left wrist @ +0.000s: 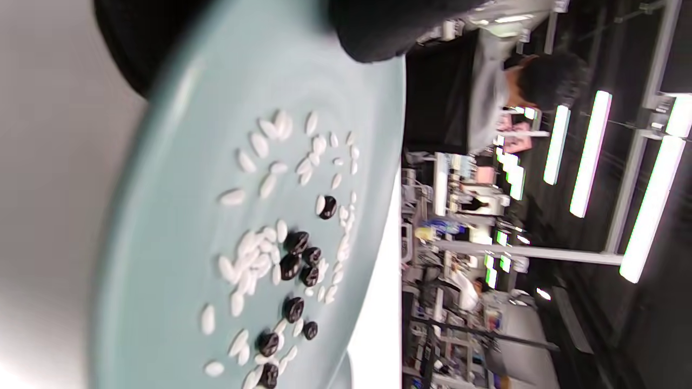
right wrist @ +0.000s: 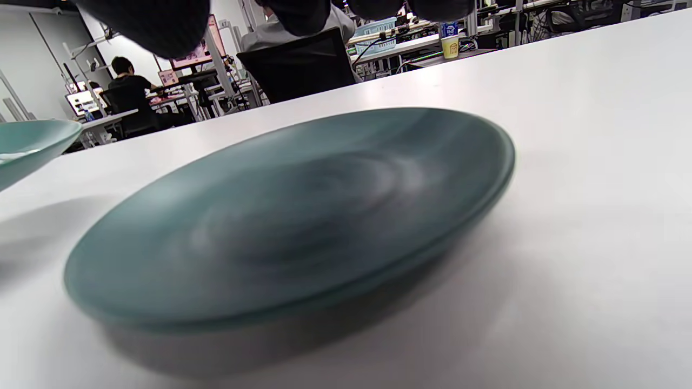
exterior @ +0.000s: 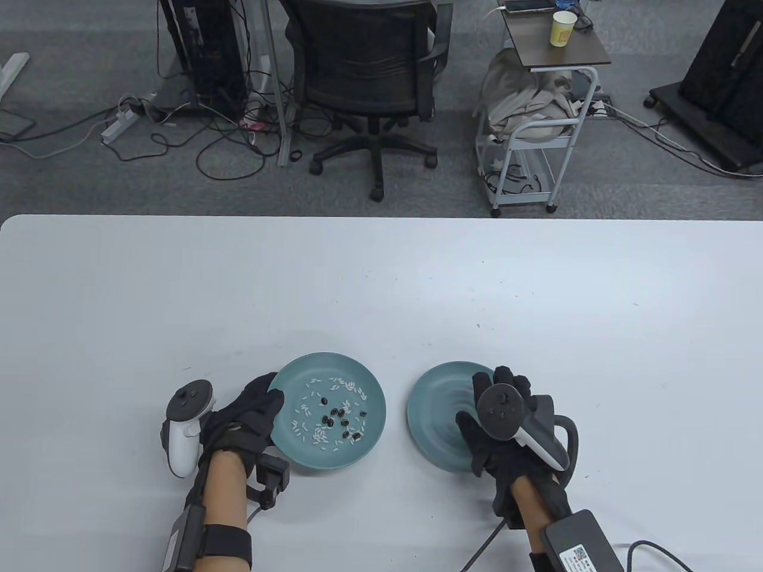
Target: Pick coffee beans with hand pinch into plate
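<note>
The left teal plate (exterior: pixel 298 369) holds several dark coffee beans (exterior: pixel 341 417) mixed with white grains (exterior: pixel 334 387). My left hand (exterior: pixel 269 393) grips this plate at its left rim. In the left wrist view its fingers (left wrist: pixel 373 29) lie over the rim of the plate (left wrist: pixel 178 216), above the beans (left wrist: pixel 300 259) and the grains (left wrist: pixel 254 259). The right teal plate (exterior: pixel 435 411) is empty. My right hand (exterior: pixel 480 398) hovers over that plate's right part, open and holding nothing. In the right wrist view its fingertips (right wrist: pixel 151 21) hang above the plate (right wrist: pixel 303 205).
Both plates stand near the front of the white table (exterior: pixel 381 286). The left plate's edge shows in the right wrist view (right wrist: pixel 27 140). Beyond the far table edge stand an office chair (exterior: pixel 369 77) and a cart (exterior: pixel 536 119) with a paper cup (exterior: pixel 562 28).
</note>
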### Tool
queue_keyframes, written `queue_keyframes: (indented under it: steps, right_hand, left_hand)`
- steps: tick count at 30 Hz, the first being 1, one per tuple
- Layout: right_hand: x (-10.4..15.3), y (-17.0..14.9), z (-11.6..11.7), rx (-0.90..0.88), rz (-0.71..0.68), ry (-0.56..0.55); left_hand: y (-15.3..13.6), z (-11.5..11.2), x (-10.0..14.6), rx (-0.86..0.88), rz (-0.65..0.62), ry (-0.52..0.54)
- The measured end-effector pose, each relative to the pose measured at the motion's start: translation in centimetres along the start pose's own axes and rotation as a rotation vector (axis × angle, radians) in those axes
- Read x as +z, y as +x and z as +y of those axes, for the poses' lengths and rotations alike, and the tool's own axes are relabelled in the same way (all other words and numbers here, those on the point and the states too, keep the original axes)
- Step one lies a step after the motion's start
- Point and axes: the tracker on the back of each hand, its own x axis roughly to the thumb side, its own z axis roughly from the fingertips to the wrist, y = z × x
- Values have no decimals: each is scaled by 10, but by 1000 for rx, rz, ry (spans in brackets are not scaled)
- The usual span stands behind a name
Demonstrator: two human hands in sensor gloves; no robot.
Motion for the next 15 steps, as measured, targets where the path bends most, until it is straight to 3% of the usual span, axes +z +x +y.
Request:
queue_keyframes:
  steps: [3,10,15]
  right_hand:
    - [2,-3,-4,-15,14,4]
    - [0,-5,-7,-33,14,29]
    - [2,-2,-5,-33,-16,30]
  left_hand:
    - [11,-6,7,35,-66,-82]
    - [20,-30,26,26,-32,-29]
    - [9,-48,25,134,-35,67]
